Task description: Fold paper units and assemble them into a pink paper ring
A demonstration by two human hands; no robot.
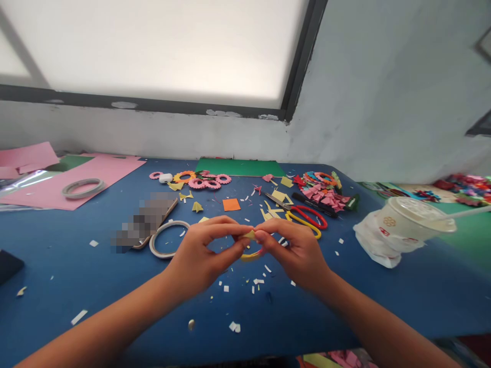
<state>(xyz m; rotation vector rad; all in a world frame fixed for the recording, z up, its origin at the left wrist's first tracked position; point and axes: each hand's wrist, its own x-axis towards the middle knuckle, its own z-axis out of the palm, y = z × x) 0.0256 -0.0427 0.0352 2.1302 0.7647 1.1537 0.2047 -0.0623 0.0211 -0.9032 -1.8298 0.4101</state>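
Observation:
My left hand and my right hand meet above the blue table, fingertips pinched together on a small folded yellow paper piece. A yellow paper ring hangs just under the fingers; whether it is joined to the piece I cannot tell. Both hands are closed. A roll of tape lies just left of my left hand. Red and yellow scissors lie behind my right hand.
Pink and orange paper rings, an orange square, a pile of pink paper bits, green card, pink sheets with another tape roll, and a lidded cup on a plastic bag. Paper scraps litter the table.

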